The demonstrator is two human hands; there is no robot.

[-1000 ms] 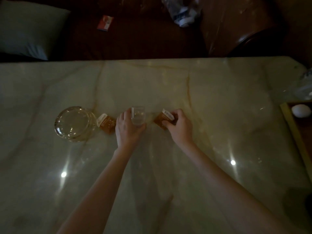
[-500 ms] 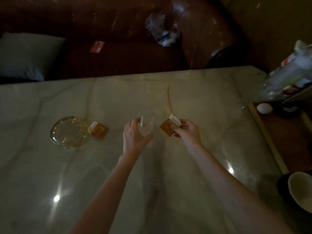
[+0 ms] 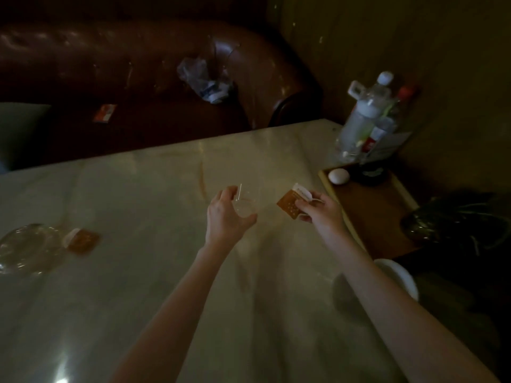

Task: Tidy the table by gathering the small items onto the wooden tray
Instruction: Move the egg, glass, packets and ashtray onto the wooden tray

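Observation:
My left hand [image 3: 225,217] grips a small clear glass cup [image 3: 244,203] above the marble table [image 3: 138,286]. My right hand [image 3: 318,210] pinches an orange packet with a white end [image 3: 290,205], held just left of the wooden tray [image 3: 373,217]. The tray sits at the table's right edge and holds a white egg-shaped item [image 3: 338,176]. A second orange packet [image 3: 81,240] lies on the table at the far left, beside a clear glass dish [image 3: 26,248].
Plastic bottles [image 3: 365,117] stand at the tray's far end. A white bowl [image 3: 399,276] and a dark object [image 3: 448,219] sit near the tray's front end. A brown leather sofa [image 3: 124,64] with a plastic bag [image 3: 201,78] lies beyond the table.
Both hands lifted their items off the table and carried them rightward toward the tray. My view swung right, bringing the tray and bottles into sight.

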